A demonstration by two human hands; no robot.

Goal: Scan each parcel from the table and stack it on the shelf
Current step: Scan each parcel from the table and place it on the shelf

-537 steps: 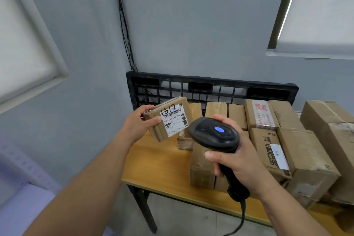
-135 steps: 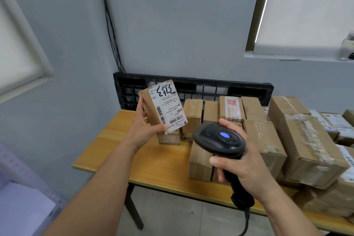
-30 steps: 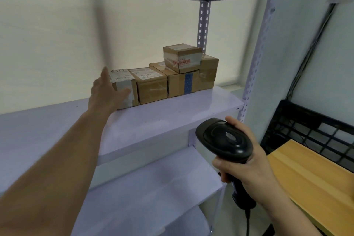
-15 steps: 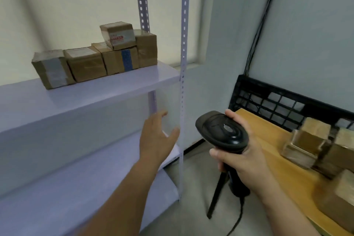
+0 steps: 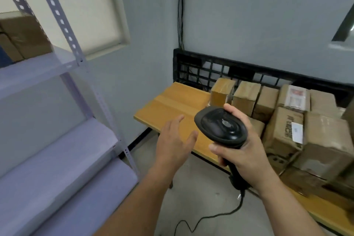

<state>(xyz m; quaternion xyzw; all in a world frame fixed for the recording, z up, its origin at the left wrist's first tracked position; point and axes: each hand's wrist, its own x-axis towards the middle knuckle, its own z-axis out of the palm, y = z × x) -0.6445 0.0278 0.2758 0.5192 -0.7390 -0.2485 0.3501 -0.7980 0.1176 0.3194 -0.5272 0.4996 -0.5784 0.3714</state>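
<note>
Looks like you're early in this one: only a couple of stacked boxes (image 5: 23,36) show on the shelf (image 5: 38,67) at the far left, blurred, while a big pile of parcels (image 5: 283,132) sits on the tabletop (image 5: 172,105) waiting for the scanner (image 5: 222,127). Your left hand (image 5: 174,143) is empty, fingers loosely spread, near the tabletop's front edge, and your right hand (image 5: 247,153) is wrapped around the scanner's handle. So I'd say next up is grabbing another parcel, with plenty left.
</note>
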